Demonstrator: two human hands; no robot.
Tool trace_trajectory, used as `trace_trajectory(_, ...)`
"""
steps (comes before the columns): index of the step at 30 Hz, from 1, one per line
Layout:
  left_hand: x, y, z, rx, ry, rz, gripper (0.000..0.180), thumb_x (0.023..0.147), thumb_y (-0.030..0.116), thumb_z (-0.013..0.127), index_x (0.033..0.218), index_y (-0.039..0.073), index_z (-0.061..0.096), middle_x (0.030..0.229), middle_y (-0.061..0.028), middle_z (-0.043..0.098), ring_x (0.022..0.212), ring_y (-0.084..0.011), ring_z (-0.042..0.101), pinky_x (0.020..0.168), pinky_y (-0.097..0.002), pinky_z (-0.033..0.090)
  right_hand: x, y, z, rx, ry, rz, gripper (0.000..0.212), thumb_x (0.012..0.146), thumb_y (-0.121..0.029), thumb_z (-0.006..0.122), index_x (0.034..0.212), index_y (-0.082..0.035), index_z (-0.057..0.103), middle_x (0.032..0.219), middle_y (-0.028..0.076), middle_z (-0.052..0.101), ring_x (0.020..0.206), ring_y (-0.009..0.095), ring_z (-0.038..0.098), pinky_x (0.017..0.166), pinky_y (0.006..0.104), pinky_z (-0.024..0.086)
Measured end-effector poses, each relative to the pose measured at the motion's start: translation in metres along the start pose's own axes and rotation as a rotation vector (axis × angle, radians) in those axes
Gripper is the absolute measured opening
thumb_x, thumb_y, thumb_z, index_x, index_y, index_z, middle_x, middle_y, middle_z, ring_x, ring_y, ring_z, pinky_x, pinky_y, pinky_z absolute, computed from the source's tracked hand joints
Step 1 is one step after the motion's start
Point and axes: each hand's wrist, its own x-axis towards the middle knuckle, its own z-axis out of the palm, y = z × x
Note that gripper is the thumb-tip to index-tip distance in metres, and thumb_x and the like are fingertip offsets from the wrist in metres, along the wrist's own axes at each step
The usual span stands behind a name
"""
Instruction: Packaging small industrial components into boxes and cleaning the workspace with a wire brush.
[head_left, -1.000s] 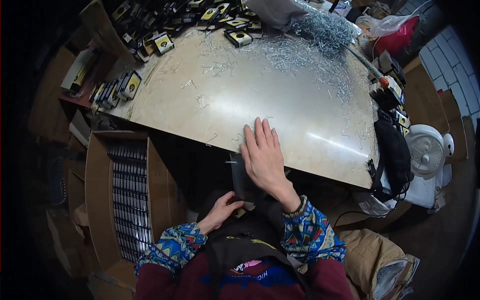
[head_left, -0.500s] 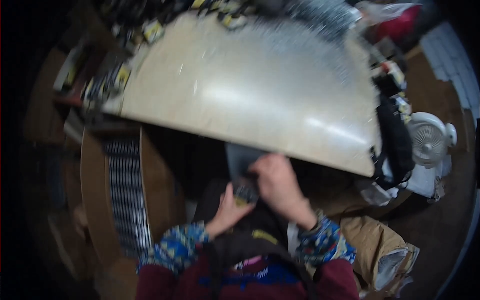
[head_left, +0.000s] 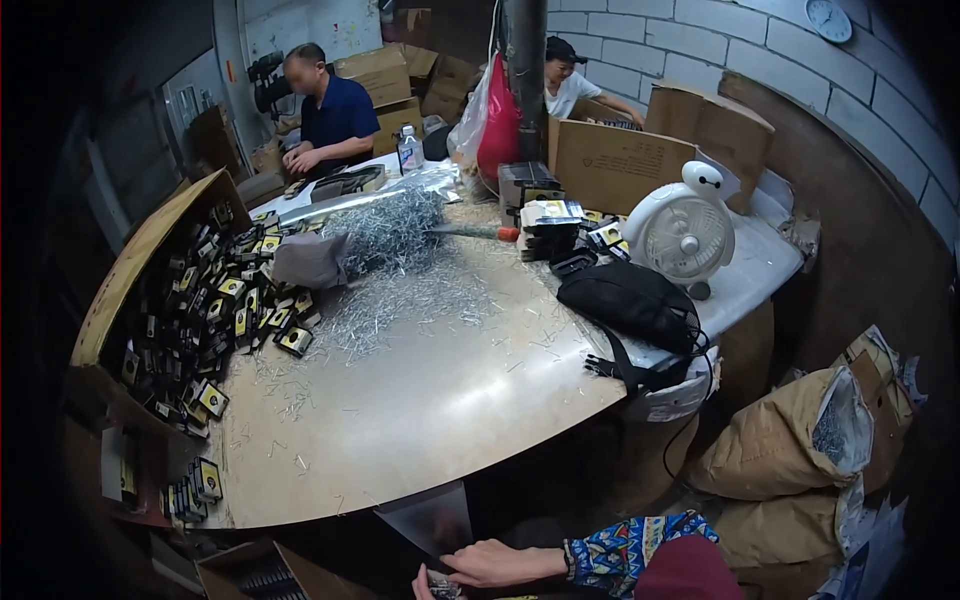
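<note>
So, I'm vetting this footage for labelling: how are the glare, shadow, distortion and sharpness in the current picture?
Head view, centre: pale glare on the tabletop, whose front edge bows; head view, rim: black corners; head view, bottom: dark shadow under the table, left hand cropped by the frame; head view, right: fan fairly sharp.

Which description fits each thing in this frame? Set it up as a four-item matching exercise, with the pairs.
1. right hand
2. fan
3. wire pieces
4. round clock

A. high on the brick wall
B. silvery, heaped on the table
C. at the lower edge, beside the left hand
D. white, beside the black bag

Pairs: 1-C, 2-D, 3-B, 4-A
</note>
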Motion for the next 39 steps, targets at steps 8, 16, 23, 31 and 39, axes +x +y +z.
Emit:
trace_trajectory(8,0.043,0.063,0.002,0.239,0.087,0.441,0.073,0.077,0.013,0.078,0.140,0.003,0.042,0.119,-0.0175,0.051,0.097,-0.0295,0.059,0.080,-0.0352,0.050,0.008,-0.008,-0.017,0.052,0.181,-0.097,0.019,0.087,-0.015,0.058,0.101,-0.003,0.063,0.082,0.016,0.065,0.075,0.036,0.064,0.059,0.0429,0.050)
trace_trajectory(16,0.061,0.061,0.011,0.013,0.245,0.180,0.079,0.071,0.012,0.079,0.138,0.001,0.039,0.116,-0.0183,0.058,0.103,-0.0285,0.060,0.091,-0.0367,0.048,0.022,-0.011,-0.013,-0.264,0.596,-0.541,0.016,0.079,-0.011,0.063,0.094,-0.007,0.066,0.088,0.004,0.058,0.075,0.021,0.058,0.061,0.0321,0.050)
trace_trajectory(23,0.078,0.089,0.003,0.146,0.267,0.341,0.078,0.069,0.009,0.080,0.135,-0.003,0.042,0.120,-0.0199,0.056,0.109,-0.0318,0.058,0.095,-0.0366,0.046,0.025,-0.019,-0.040,-0.092,0.487,-0.208,0.021,0.088,-0.017,0.062,0.106,-0.007,0.067,0.080,0.006,0.062,0.073,0.022,0.064,0.065,0.0325,0.054)
trace_trajectory(31,0.092,0.093,-0.002,-0.124,0.264,0.162,0.074,0.069,0.009,0.080,0.133,0.000,0.044,0.111,-0.0152,0.057,0.099,-0.0245,0.059,0.087,-0.0348,0.049,0.033,-0.030,-0.070,0.061,0.408,-0.127,0.032,0.090,-0.028,0.064,0.111,-0.004,0.065,0.098,0.014,0.068,0.088,0.031,0.066,0.071,0.0380,0.054)
trace_trajectory(39,0.110,0.111,-0.015,0.058,0.132,0.289,0.084,0.071,0.013,0.079,0.141,0.000,0.034,0.119,-0.0206,0.050,0.104,-0.0354,0.057,0.085,-0.0388,0.050,0.037,-0.020,-0.083,0.021,0.425,-0.072,0.014,0.085,-0.014,0.068,0.091,-0.002,0.070,0.080,0.015,0.067,0.069,0.028,0.066,0.061,0.0342,0.051)
